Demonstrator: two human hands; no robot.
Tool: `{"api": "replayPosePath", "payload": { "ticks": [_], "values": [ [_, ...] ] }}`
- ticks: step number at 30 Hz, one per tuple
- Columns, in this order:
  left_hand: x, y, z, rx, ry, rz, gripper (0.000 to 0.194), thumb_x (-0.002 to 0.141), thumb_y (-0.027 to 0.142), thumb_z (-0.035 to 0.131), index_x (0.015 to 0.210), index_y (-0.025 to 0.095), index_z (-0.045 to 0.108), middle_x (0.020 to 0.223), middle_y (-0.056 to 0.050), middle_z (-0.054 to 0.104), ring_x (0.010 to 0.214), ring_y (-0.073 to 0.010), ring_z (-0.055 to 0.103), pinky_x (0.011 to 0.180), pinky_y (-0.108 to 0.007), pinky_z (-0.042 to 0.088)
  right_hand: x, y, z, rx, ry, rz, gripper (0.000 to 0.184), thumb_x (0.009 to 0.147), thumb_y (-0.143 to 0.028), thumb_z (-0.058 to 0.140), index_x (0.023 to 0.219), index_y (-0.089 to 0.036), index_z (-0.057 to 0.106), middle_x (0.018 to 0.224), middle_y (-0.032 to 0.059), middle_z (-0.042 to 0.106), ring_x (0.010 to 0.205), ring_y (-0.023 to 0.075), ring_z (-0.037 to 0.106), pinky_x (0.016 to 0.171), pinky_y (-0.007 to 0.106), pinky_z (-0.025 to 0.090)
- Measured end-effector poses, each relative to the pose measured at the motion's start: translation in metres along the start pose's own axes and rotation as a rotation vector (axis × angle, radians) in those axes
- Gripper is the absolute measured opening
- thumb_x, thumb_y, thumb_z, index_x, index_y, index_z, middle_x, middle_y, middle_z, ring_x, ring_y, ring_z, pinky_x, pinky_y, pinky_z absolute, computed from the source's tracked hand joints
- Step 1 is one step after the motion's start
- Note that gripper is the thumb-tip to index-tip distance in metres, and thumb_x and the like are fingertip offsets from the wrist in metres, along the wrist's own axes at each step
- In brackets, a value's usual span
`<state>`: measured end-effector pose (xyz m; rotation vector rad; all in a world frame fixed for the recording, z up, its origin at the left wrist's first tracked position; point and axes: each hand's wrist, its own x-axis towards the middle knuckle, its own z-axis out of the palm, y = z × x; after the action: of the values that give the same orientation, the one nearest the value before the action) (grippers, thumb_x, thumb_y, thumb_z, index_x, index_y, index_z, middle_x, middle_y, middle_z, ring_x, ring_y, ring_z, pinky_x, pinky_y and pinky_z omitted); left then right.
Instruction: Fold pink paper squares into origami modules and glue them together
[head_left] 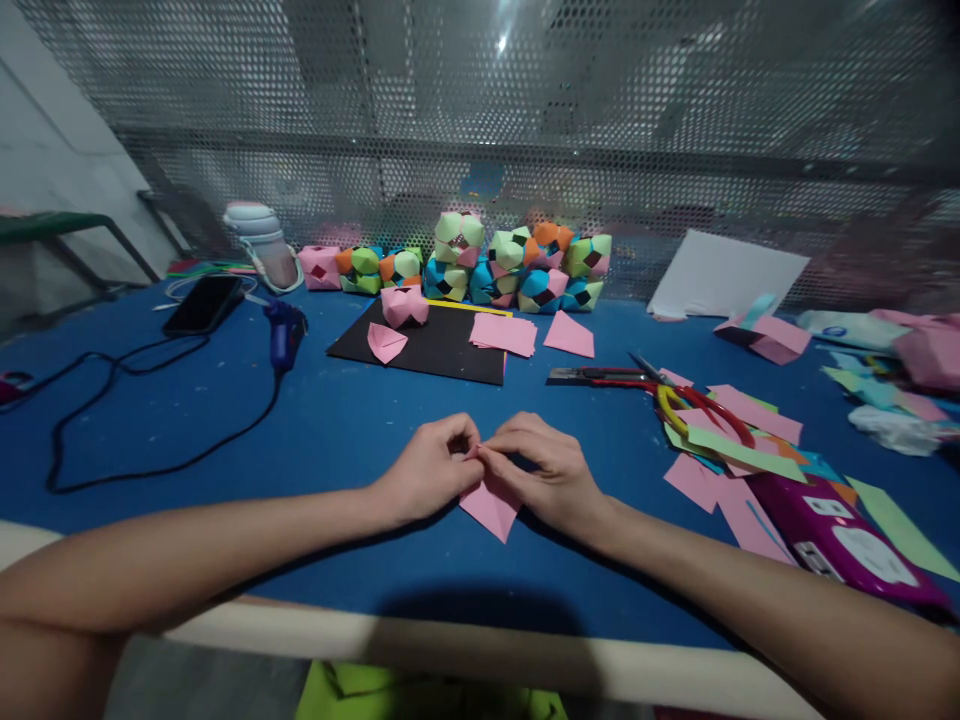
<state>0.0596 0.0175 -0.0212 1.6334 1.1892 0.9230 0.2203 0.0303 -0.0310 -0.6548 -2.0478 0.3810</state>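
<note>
Both my hands meet at the middle of the blue table (337,420), pressed down on one pink paper piece (491,508). My left hand (431,468) has its fingers curled and pinches the paper's top edge. My right hand (544,470) pinches the same edge from the other side, fingertips touching the left ones. The paper's lower corner sticks out towards me from under the hands. Further back lie a folded pink shape (385,342) and a pink paper cube (405,305) on a black sheet (435,350), beside a stack of pink squares (504,334).
Several multicoloured paper cubes (517,265) line the mesh wall. A glue gun (285,335), its black cable (135,440) and a phone (202,303) lie at left. Scissors (694,400), a craft knife (585,375), loose paper sheets (742,440) and a purple case (840,530) lie at right.
</note>
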Motion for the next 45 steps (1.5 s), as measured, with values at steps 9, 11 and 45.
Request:
{"api": "replayPosePath", "payload": {
  "ticks": [9, 11, 45],
  "values": [
    [0.008, 0.000, -0.006, -0.047, 0.260, -0.038, 0.011, 0.067, 0.020, 0.057, 0.065, 0.017, 0.047, 0.060, 0.005, 0.049, 0.058, -0.0096, 0.045, 0.054, -0.021, 0.035, 0.002, 0.003, 0.003, 0.031, 0.037, 0.224, 0.014, 0.083, -0.024, 0.056, 0.094, -0.018, 0.063, 0.086, 0.0054, 0.063, 0.078, 0.0154, 0.058, 0.070, 0.029, 0.047],
    [0.009, -0.002, -0.007, -0.097, 0.265, -0.034, 0.009, 0.067, 0.018, 0.057, 0.069, 0.018, 0.048, 0.063, 0.004, 0.050, 0.061, -0.0100, 0.047, 0.055, -0.021, 0.037, 0.003, 0.004, 0.003, 0.030, 0.051, 0.286, 0.009, 0.083, -0.020, 0.055, 0.086, -0.017, 0.063, 0.079, 0.0035, 0.064, 0.071, 0.0136, 0.058, 0.065, 0.027, 0.046],
    [0.006, -0.001, -0.001, -0.212, 0.214, -0.134, 0.017, 0.062, 0.017, 0.055, 0.065, 0.018, 0.039, 0.060, 0.008, 0.038, 0.055, -0.0071, 0.034, 0.051, -0.021, 0.025, 0.012, -0.004, -0.012, 0.045, 0.124, 0.338, 0.006, 0.081, -0.020, 0.054, 0.087, -0.018, 0.055, 0.071, -0.0007, 0.056, 0.063, 0.0110, 0.053, 0.061, 0.024, 0.044]
  ]
}}
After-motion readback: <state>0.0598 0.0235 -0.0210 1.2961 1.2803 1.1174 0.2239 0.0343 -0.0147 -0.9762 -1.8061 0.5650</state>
